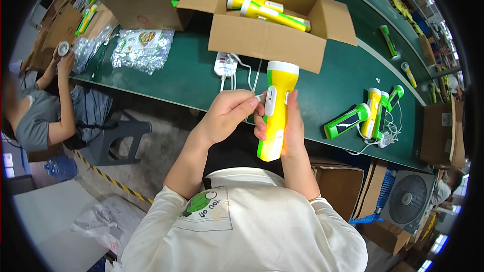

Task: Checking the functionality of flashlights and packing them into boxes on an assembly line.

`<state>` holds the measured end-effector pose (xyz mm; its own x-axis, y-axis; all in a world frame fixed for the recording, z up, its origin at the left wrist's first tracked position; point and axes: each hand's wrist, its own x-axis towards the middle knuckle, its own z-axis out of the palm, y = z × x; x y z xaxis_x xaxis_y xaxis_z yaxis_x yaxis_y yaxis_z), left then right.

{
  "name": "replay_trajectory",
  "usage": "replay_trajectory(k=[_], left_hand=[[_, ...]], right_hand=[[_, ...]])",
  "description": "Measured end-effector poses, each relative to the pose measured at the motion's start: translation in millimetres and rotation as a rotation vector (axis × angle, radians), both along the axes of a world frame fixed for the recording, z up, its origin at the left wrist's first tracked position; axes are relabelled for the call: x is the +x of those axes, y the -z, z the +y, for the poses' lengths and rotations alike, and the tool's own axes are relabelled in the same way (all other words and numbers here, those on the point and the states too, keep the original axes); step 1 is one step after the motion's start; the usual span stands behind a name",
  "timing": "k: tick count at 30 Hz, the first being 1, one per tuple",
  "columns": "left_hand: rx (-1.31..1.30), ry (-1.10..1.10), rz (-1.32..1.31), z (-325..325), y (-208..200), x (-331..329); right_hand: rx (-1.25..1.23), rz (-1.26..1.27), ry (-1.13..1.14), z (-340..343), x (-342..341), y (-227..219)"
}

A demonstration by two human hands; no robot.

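Note:
A yellow and green flashlight (277, 116) with a white head stands nearly upright in my right hand (293, 128), whose fingers wrap round its body. My left hand (228, 116) pinches the white plug of a charging cable (259, 97) against the flashlight's left side, close to its white switch panel. Whether the plug sits inside a socket I cannot tell. From there the white cord rises to a white power strip (225, 64) on the green table (191, 84).
An open cardboard box (262, 38) with several flashlights is beyond my hands. More flashlights (372, 113) with tangled white cords lie at right. Clear plastic bags (142, 50) lie at left, near a co-worker (43, 106) holding a white ring-shaped part. A grey stool (118, 141) and fan (407, 197) stand below.

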<state>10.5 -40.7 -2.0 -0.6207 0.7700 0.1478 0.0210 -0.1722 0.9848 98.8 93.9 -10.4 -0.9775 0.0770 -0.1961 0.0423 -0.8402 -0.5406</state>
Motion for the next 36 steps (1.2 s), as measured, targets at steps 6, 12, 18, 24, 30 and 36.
replay_trajectory(k=[6, 12, 18, 24, 30, 36], left_hand=[[-0.008, 0.117, -0.149, -6, 0, 1], [-0.014, 0.102, -0.148, -10, 4, -3], [-0.011, 0.182, -0.171, -18, 6, -10], [-0.146, 0.264, -0.134, -29, 10, -19], [-0.164, 0.33, -0.093, -32, 13, -24], [-0.115, 0.339, -0.172, -31, 20, -17]], right_hand=[[0.057, -0.01, -0.128, -2, 3, 5], [0.14, -0.047, -0.15, -6, 2, -1], [0.056, 0.008, -0.221, -7, 4, 7], [0.246, -0.049, -0.237, -4, 4, 5], [0.324, -0.135, -0.283, 0, 5, 5], [0.484, -0.088, -0.246, 2, 7, 6]])
